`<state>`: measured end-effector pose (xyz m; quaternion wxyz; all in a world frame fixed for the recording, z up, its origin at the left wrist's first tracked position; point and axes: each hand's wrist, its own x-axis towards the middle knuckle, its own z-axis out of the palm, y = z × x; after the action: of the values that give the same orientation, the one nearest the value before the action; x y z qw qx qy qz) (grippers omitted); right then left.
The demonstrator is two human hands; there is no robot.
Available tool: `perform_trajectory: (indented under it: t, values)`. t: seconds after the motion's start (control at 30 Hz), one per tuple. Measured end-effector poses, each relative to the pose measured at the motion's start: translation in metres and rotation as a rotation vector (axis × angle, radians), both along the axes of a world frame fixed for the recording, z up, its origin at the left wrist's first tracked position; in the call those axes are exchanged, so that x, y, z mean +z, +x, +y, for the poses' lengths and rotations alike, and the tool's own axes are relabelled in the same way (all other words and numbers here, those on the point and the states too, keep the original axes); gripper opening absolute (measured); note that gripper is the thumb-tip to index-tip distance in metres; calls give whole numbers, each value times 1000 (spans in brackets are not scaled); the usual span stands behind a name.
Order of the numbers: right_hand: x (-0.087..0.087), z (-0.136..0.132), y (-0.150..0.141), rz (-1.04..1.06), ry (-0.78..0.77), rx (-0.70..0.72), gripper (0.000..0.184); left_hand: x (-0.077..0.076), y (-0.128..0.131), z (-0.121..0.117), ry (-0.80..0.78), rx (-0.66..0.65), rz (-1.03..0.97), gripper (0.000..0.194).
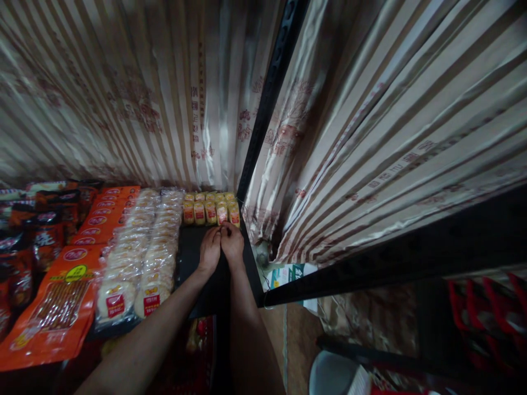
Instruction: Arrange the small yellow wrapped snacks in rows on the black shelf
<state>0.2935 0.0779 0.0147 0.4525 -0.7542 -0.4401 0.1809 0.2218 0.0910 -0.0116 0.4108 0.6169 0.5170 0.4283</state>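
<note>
Both my hands reach over the black shelf [197, 299] toward its back right corner. Several small yellow packs with red labels [199, 212] stand there in rows. My left hand [210, 249] has its fingers curled in just in front of the packs. Beside it, my right hand [233, 244] is also closed, its fingertips close to the left hand's. The fingertips meet at the foot of one paler yellow pack [222, 212]. Whether they grip it or something smaller cannot be made out.
Left of my hands lie two rows of clear-wrapped round flat cakes [154, 274], then orange snack bags [68, 296] and dark packets [45, 236]. A black post [267, 104] rises at the corner before printed curtains [164, 93]. A pale bucket [331, 373] stands low right.
</note>
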Motion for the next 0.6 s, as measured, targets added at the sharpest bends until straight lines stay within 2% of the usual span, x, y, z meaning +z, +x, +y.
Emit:
perform_trajectory:
  t: [0.33,0.6]
  values:
    - [-11,-6,-2,13,58,15,29,5,-4,-12,-9,15,-64,30]
    - [-16,-22,-7,68,80,12,31,12,-7,-34,-26,29,-9,29]
